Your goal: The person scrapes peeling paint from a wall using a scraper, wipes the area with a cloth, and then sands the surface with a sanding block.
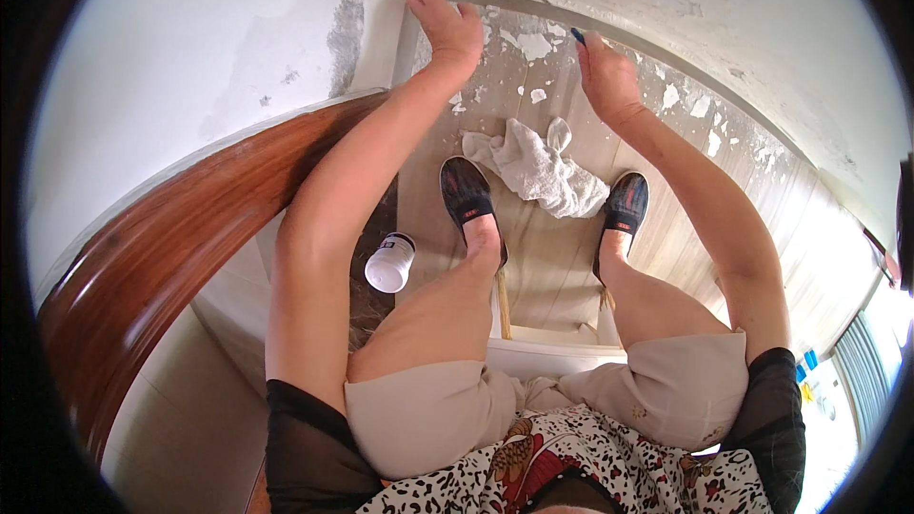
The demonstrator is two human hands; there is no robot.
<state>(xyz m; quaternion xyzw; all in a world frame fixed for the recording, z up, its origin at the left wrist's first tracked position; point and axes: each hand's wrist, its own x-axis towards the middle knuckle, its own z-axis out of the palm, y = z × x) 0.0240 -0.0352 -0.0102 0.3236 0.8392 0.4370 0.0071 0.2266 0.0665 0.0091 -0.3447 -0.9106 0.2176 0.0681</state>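
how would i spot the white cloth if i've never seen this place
On the wood-look floor, find the two dark slip-on shoes the person wears. Between and slightly ahead of them lies the crumpled white cloth. It is one thick, folded heap, unlike the thin pale flakes scattered beyond it.

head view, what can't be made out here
All in the head view:
Dark item: mostly hidden by the right hand holding it.
Left hand: fingertips too blurred to tell what they touch.
White object between the legs: largely covered by the shorts.
Dark shape: cut off by the right edge.
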